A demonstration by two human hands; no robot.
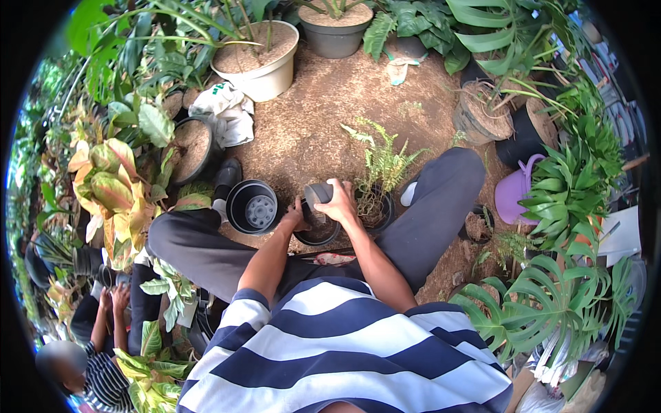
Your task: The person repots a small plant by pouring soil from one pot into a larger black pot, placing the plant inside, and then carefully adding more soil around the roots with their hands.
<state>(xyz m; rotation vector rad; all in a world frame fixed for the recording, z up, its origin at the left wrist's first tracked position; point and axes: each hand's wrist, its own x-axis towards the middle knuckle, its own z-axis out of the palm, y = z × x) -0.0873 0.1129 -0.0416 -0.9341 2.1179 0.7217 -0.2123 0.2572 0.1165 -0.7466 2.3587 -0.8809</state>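
My right hand (340,200) grips a small dark grey pot (317,194), tilted over a larger black plastic pot (319,238) between my legs. Brown soil or potting mix shows just below the small pot; my hand hides part of it. On the left side of the larger pot, my left hand (294,217) holds its rim. To the left stands another black plastic pot (252,206), with drainage holes in its bare bottom. A fern (379,155) with tangled roots sits in a black pot (388,209) just right of my right hand.
A white pot (276,80) with a large plant stands ahead, beside a crumpled white sack (227,113). Tilted soil-filled pots (483,116) and a purple bucket (511,199) are on the right. Leafy plants crowd both sides. Another person (106,374) sits at lower left.
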